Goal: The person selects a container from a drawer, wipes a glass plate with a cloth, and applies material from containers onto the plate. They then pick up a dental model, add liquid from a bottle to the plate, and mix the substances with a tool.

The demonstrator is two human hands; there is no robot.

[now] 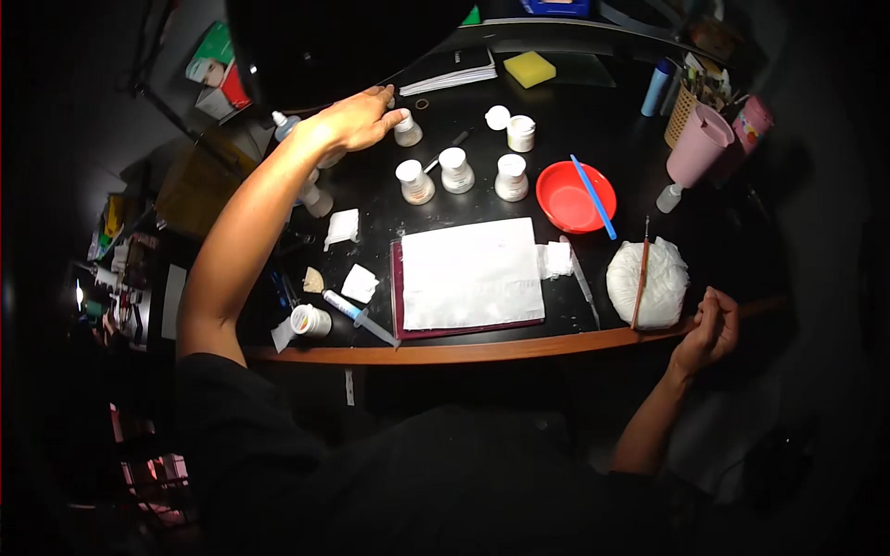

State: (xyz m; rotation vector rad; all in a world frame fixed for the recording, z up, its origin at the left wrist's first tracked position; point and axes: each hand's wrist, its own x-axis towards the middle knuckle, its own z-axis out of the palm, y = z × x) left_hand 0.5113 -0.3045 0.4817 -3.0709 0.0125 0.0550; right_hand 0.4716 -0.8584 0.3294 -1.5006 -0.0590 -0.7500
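My left hand [357,120] reaches over the back left of the black desk, with its fingers and thumb apart. The thumb is beside the cap of a white-capped bottle [409,130]; whether they touch is unclear. Three similar bottles [415,183], [456,171], [511,178] stand nearer. My right hand [712,324] is curled closed at the desk's front edge, with nothing visible in it. To its left, a thin brown tool [642,283] lies across a round white padded bundle [664,287]. A white sheet [473,273] rests on a dark red board [399,315].
A red bowl [556,199] has a blue stick [591,195] across it. An opened jar [521,134], yellow sponge [529,69] and pink cup [699,148] are farther back. A syringe [357,313] and small jar [311,321] lie front left. A dark object overhangs the back.
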